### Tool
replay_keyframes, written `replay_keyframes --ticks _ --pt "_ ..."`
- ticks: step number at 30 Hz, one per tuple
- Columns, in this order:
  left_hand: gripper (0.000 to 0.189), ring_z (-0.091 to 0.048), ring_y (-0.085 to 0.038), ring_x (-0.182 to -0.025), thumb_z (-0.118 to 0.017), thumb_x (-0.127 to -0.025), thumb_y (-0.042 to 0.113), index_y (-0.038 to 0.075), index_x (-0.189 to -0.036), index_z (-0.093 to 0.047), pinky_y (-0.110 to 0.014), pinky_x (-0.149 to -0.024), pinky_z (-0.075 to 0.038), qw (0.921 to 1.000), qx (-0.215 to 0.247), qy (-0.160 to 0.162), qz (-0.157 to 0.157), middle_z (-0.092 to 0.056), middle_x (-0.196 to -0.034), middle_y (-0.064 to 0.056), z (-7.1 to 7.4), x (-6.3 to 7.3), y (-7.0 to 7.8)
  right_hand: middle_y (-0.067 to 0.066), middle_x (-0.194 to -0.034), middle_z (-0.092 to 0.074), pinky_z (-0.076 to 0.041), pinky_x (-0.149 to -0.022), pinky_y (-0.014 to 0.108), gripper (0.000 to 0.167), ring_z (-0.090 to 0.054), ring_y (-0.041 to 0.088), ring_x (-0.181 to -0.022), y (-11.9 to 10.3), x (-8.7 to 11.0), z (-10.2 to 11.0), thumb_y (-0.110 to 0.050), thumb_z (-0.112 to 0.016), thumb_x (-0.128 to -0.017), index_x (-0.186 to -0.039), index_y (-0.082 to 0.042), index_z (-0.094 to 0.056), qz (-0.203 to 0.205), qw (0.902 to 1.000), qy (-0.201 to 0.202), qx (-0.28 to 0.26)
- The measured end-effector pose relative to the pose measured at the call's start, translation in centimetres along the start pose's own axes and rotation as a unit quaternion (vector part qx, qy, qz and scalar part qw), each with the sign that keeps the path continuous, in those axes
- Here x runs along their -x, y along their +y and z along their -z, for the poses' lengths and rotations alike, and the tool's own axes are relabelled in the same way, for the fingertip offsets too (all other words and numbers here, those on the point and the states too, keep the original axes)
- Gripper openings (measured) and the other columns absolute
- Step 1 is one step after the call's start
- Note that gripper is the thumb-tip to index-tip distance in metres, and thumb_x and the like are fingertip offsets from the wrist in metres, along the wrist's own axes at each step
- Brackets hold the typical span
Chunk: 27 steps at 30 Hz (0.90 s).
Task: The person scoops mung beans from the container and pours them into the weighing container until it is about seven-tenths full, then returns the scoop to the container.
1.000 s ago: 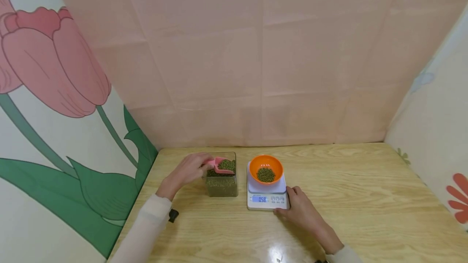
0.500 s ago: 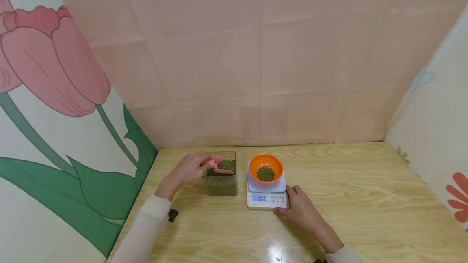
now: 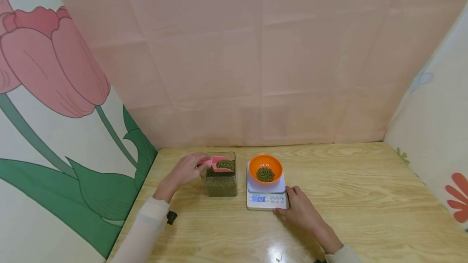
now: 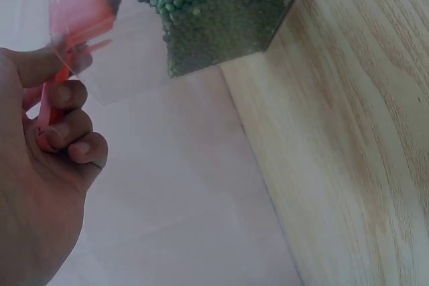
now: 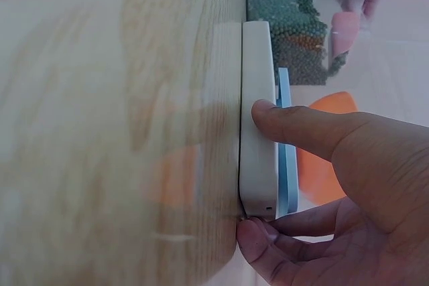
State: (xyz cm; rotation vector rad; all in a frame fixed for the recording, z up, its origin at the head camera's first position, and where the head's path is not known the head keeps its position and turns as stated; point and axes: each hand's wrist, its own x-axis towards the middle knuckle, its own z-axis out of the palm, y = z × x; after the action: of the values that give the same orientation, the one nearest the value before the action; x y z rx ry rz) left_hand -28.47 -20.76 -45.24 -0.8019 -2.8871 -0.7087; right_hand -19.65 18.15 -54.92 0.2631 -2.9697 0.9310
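My left hand [image 3: 185, 169] grips the handle of a pink scoop [image 4: 84, 1], fingers curled round it. Heaped with green mung beans [image 3: 225, 165], the scoop is at the mouth of a clear square container [image 3: 222, 187], which holds more beans. To the right, a white kitchen scale [image 3: 254, 205] carries an orange bowl [image 3: 266, 159] with a small pile of beans in it. The lit display seems to read 0.58. My right hand [image 3: 303, 210] holds the scale's near right corner, its thumb [image 5: 268, 115] on the front edge and its fingers against the right side.
The wood-grain table [image 3: 365, 190] runs back to a pink sheet [image 3: 204, 72]. On the left stands a panel with a painted tulip [image 3: 51, 64]. A small black object [image 3: 172, 217] sits by the left wrist.
The loaded scoop and my left hand have shifted very slightly up and left over the container. My right hand, the scale and the bowl stay in place.
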Motion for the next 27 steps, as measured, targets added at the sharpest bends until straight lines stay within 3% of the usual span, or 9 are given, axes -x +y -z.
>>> replay_keyframes --ticks 10,16,27 --pt "0.041 -0.067 -0.033 -0.126 -0.062 -0.109 0.034 0.007 -0.14 -0.069 -0.056 -0.106 -0.053 0.9994 0.028 0.006 0.018 -0.069 -0.142 -0.011 -0.1 0.4 -0.4 0.017 -0.11 -0.061 -0.056 -0.084 0.044 0.087 -0.058 0.024 -0.091 0.1 0.0 0.0 -0.03 -0.098 -0.076 -0.138 0.014 -0.058 0.003 1.0 0.003 0.004" --pt "0.038 -0.069 -0.028 -0.116 -0.061 -0.11 0.029 0.009 -0.141 -0.067 -0.054 -0.1 -0.055 0.9986 0.042 0.011 0.03 -0.07 -0.139 -0.01 -0.1 0.7 -0.7 0.016 -0.11 -0.061 -0.056 -0.085 0.044 0.087 -0.057 0.023 -0.091 0.0 0.0 0.0 -0.031 -0.098 -0.076 -0.138 0.014 -0.058 -0.003 1.0 -0.001 0.002" --pt "0.019 -0.058 -0.014 -0.087 -0.063 -0.109 0.027 0.017 -0.123 -0.071 -0.038 -0.081 -0.049 0.9982 0.05 0.025 0.022 -0.07 -0.105 0.001 -0.2 0.7 -1.3 0.016 -0.109 -0.061 -0.056 -0.085 0.045 0.086 -0.057 0.024 -0.091 0.1 0.0 -0.1 -0.03 -0.099 -0.076 -0.138 0.014 -0.058 -0.001 1.0 0.001 0.002"
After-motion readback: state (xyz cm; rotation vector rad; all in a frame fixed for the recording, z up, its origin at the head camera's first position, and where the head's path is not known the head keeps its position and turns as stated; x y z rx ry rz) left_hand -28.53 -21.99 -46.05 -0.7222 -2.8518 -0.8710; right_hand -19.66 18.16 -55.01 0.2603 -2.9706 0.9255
